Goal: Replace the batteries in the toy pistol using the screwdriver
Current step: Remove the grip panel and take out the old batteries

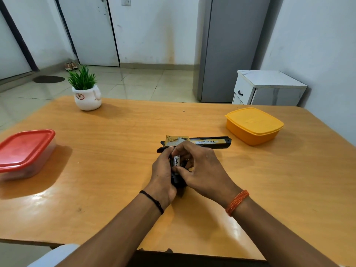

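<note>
Battery [176,160], small, smooth and likely slippery, is sitting pinched between my right hand [204,170] fingertips over the toy pistol [202,142] grip, which my left hand [162,176] is clasping on the tabletop [115,151]; I am judging the light plastic body best steadied there.

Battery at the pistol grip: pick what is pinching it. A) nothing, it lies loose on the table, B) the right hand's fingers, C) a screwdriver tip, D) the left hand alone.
B: the right hand pinches the white battery between thumb and fingers at the grip of the toy pistol, while the left hand holds the black grip.
</note>
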